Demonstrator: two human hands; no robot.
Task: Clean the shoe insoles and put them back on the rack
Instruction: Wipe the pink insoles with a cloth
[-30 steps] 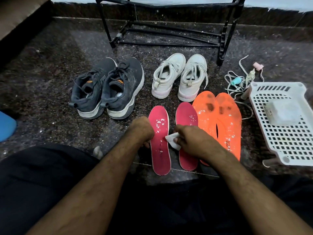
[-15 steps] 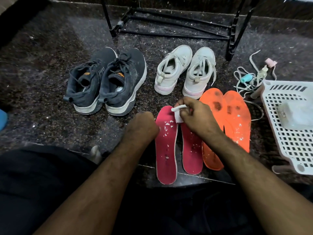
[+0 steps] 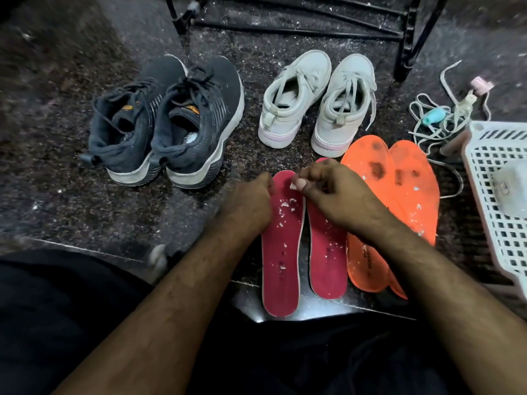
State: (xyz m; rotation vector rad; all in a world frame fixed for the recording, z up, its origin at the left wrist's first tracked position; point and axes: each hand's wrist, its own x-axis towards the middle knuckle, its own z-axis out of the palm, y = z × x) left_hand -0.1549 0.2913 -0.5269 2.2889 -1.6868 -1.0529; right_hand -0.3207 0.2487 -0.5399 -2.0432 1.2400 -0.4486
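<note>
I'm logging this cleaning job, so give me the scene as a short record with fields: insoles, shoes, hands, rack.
pink insoles: two, side by side on the floor, flecked with white bits
orange insoles: two, overlapping, dark stains near the toes
shoes: dark pair, white pair, behind the insoles
left hand: on the left pink insole's edge
right hand: pinching a small white wipe
rack: black, bottom shelf bare
basket: white, at right

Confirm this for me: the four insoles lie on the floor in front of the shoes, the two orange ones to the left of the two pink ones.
One thing is off: the two orange foam insoles lie to the right of the two pink foam insoles, not to the left. The head view shows it. All four do lie on the dark speckled floor in front of the shoes.
</note>
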